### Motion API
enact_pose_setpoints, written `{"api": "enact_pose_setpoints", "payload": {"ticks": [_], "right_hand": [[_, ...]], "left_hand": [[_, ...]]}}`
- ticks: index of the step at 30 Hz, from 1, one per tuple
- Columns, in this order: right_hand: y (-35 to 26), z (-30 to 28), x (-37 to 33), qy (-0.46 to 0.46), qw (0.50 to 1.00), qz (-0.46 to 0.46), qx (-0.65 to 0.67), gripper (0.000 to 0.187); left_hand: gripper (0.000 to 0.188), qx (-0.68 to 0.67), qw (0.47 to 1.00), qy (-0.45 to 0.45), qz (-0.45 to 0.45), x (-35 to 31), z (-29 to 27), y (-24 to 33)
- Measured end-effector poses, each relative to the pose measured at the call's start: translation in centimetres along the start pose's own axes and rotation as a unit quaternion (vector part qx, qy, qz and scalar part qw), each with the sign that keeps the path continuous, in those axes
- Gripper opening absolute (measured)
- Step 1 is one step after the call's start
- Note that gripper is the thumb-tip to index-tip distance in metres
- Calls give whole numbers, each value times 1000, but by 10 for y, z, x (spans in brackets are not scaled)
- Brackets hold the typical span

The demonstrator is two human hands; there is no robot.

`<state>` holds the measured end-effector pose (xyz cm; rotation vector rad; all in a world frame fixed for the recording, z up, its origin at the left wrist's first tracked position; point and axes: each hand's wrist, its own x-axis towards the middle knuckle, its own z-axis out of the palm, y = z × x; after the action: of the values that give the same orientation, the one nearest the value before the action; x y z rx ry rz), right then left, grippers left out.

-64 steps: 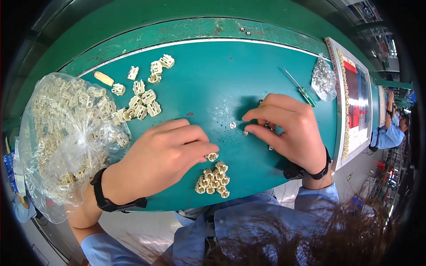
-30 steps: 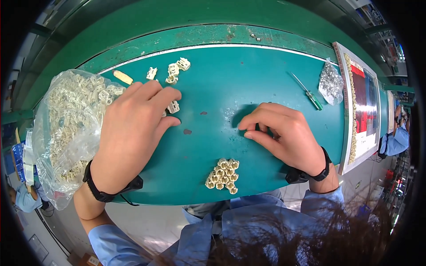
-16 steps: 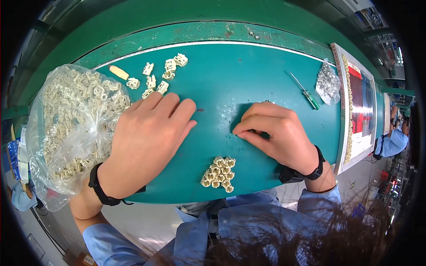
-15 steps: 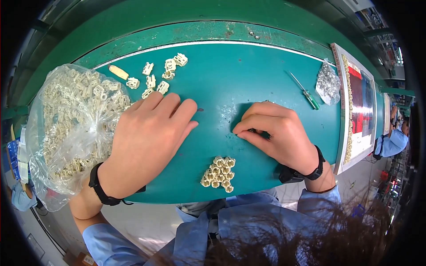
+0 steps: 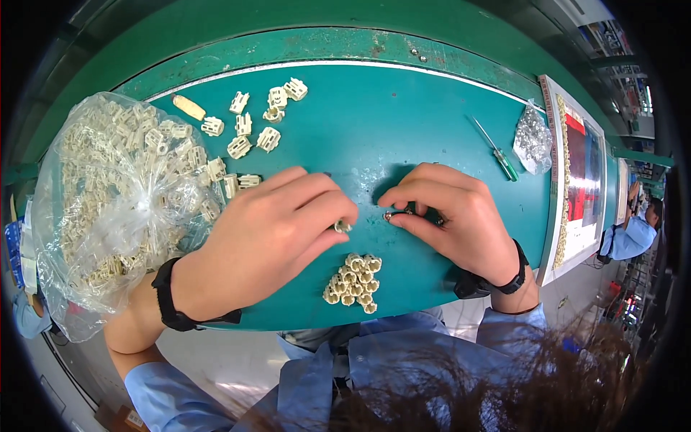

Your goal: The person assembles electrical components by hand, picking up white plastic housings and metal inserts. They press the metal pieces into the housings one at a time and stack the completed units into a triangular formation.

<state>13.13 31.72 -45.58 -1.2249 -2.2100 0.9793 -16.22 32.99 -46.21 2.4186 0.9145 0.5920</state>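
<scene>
Now, cream piece (image 5: 342, 227), between left fingertips (image 5: 350, 212)

From where I am standing, no words or numbers are reading clearly. Fine reddish marks are running along the outer edge of 1 white frame (image 5: 555, 187) at the right of the green bench (image 5: 432, 108), and dark print is showing on 1 pale label (image 5: 134, 420) low at the left; both are proving too small for reading.

Bright, soft shadows, dark fisheye-curved rim
</scene>
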Motion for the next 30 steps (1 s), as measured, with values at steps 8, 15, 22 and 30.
{"api": "enact_pose_setpoints", "payload": {"ticks": [8, 15, 22, 30], "right_hand": [[-6, 4, 2, 2, 999, 0, -42, 20], [-3, 11, 3, 16, 994, -60, -86, 22], [-16, 28, 6, 35, 996, -86, -3, 24], [-9, 45, 9, 57, 992, -112, -30, 21]], "left_hand": [[30, -103, 995, 11, 6, -5, 15, -7], [29, -99, 995, 16, 15, -9, 19, -9], [30, -98, 995, 28, 12, -13, 25, -13], [32, -92, 995, 40, 11, -12, 35, -20]]}}
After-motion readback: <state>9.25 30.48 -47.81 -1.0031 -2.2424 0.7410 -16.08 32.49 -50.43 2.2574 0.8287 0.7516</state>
